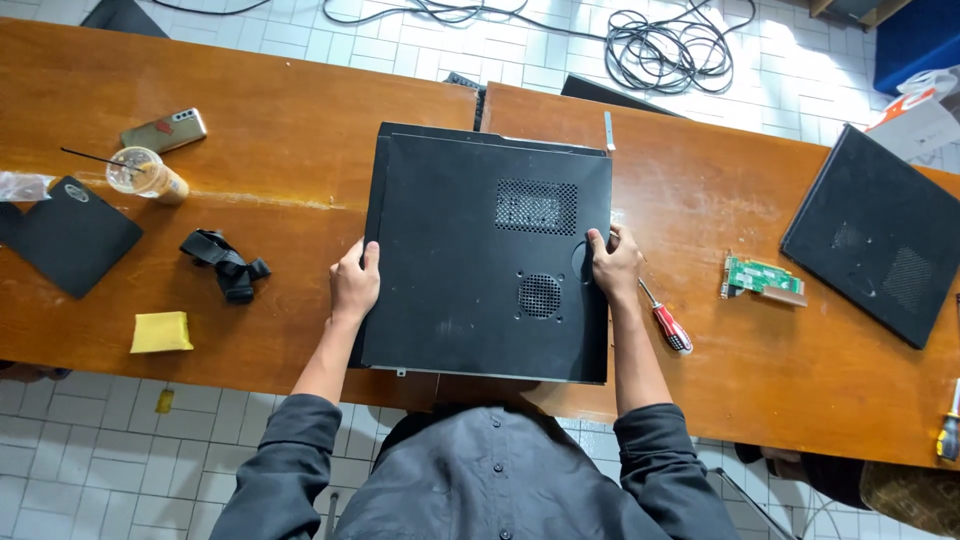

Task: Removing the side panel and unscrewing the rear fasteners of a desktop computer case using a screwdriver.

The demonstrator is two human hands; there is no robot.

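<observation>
A black computer case (pixel 470 270) lies flat on the wooden table (pixel 280 150), its vented side panel facing up. My left hand (pixel 355 282) grips the panel's left edge. At the right edge, my right hand (pixel 613 262) holds the panel, fingers over a round recess. A red-handled screwdriver (pixel 667 320) lies just right of my right hand.
A second black side panel (pixel 880 235) lies at the right, with a green expansion card (pixel 762 279) beside it. On the left are a drink cup (pixel 145 176), a phone (pixel 165 130), a black pad (pixel 65 235), a black strap (pixel 225 265) and a yellow sponge (pixel 160 332). Cables (pixel 660 45) lie on the tiled floor.
</observation>
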